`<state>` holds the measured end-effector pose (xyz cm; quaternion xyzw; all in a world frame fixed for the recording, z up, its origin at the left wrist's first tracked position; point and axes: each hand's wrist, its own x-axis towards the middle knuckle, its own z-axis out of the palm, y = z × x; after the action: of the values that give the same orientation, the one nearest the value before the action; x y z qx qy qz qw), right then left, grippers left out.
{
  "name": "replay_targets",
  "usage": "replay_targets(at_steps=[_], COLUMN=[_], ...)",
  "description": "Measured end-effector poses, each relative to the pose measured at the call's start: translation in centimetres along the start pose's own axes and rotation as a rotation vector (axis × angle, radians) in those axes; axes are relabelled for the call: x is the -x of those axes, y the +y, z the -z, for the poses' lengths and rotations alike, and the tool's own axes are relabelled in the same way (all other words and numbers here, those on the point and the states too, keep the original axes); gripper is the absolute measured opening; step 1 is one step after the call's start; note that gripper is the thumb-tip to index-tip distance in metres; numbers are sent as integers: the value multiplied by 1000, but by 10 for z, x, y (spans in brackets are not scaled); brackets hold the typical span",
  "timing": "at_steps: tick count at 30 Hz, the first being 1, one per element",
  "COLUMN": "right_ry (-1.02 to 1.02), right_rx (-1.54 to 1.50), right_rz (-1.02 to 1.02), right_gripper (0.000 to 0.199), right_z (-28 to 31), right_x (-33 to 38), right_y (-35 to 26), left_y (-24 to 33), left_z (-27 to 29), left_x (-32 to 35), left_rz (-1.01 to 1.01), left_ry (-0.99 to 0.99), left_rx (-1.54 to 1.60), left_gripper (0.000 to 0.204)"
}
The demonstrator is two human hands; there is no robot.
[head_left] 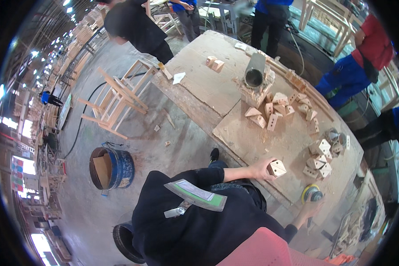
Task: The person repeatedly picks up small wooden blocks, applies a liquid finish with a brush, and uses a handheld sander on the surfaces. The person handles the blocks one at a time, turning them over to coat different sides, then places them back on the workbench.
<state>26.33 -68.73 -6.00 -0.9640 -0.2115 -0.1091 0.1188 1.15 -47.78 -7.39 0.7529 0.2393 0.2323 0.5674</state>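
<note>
My left hand (260,170) is closed around pale wooden corner blocks (277,168) near the front edge of the worktable. A diagonal seam splits their face, which has dark drilled holes. My right hand (312,208) grips a small disc sander (314,195) with a yellow-rimmed pad, farther right along the same edge. The pad faces toward the blocks, with a gap between them. Beyond the sander stands a stack of similar drilled blocks (318,160). More triangular blocks (277,106) lie scattered farther back on the table.
The worn wooden worktable (235,133) carries a grey tube (255,75) and metal cans (334,136). A blue bucket (122,168) and a wooden chair frame (115,99) stand on the floor at left. Several people work around the table's far side. A hose (77,128) crosses the floor.
</note>
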Motion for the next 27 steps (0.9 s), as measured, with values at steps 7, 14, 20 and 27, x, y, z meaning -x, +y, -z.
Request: replay_targets(at_steps=[7, 14, 20, 27], right_ry=[78, 83, -795, -758], right_rx=[31, -1596, -1661, -1761], right_rz=[22, 79, -107, -61], right_gripper=[64, 39, 44, 38], right_z=[11, 31, 69, 75], right_x=[14, 35, 51, 55], right_y=[-15, -84, -180, -217], left_y=[8, 48, 83, 89], left_z=[14, 22, 24, 54], left_x=[-5, -6, -6, 4], left_rz=[200, 161, 37, 86], left_ry=[52, -75, -196, -101], left_rx=[516, 536, 697, 606], left_gripper=[66, 45, 47, 47])
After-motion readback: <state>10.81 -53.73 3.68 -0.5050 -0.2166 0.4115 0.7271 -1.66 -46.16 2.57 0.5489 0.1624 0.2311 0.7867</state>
